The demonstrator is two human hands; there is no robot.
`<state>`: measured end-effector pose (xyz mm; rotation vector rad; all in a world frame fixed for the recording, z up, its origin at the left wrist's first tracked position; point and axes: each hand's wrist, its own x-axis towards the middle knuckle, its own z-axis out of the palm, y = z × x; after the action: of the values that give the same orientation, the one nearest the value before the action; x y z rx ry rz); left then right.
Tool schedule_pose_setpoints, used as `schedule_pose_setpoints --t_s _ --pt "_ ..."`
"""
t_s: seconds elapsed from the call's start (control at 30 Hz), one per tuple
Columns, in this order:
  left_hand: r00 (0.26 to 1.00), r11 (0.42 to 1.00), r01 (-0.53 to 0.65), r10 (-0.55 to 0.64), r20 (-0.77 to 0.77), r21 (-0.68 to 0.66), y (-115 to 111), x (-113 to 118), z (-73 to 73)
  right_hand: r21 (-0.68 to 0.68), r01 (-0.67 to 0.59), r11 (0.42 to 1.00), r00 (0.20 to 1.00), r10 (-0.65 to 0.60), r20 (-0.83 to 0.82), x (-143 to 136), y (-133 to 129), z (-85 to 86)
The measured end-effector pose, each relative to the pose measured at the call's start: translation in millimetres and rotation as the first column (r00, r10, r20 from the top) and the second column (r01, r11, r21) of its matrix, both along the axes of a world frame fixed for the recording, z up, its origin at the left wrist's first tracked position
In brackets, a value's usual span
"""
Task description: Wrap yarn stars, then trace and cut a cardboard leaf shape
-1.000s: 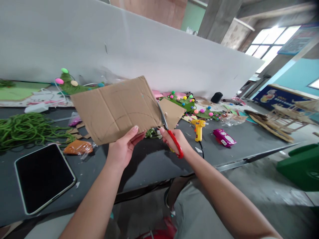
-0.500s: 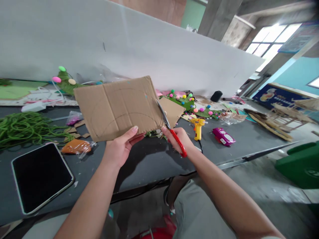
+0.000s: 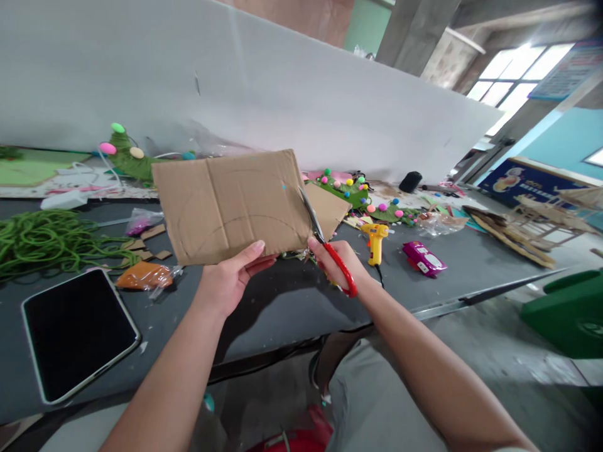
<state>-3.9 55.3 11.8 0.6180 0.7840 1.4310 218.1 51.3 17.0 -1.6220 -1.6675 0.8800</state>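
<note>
A creased piece of cardboard (image 3: 235, 204) with curved pencil lines is held up above the table. My left hand (image 3: 230, 279) grips its lower edge, thumb on the front and fingers behind. My right hand (image 3: 336, 260) is closed round the red handles of a pair of scissors (image 3: 342, 270). The scissor blades lie along the cardboard's right edge, pointing up and away. Whether they bite into the cardboard I cannot tell. Behind the blades lies another cardboard piece (image 3: 327, 204).
On the dark table (image 3: 292, 314) are a tablet (image 3: 80, 336), green cord (image 3: 51, 242), an orange packet (image 3: 145, 276), a yellow glue gun (image 3: 375, 242) and a purple packet (image 3: 424, 258). Green shapes with coloured pompoms (image 3: 346, 188) lie along the white board (image 3: 330, 107). A green bin (image 3: 565, 314) stands right.
The cardboard has shifted slightly to the right, and its left side has tilted a little. My right hand and the scissors have also moved slightly right.
</note>
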Motion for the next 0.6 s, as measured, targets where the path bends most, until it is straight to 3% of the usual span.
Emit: schedule_pose_setpoints --t_s 0.43,0.6 --pt "0.997 0.997 0.069 -0.07 -0.036 -0.022 -0.2 -7.1 -0.7 -0.025 -0.013 1.0 1.0 0.013 0.009 2.7 -0.8 0.4" --pt "0.998 0.998 0.054 -0.054 -0.017 -0.033 0.9 -8.5 1.9 0.027 0.033 0.999 0.999 -0.034 0.038 1.3 -0.8 0.7"
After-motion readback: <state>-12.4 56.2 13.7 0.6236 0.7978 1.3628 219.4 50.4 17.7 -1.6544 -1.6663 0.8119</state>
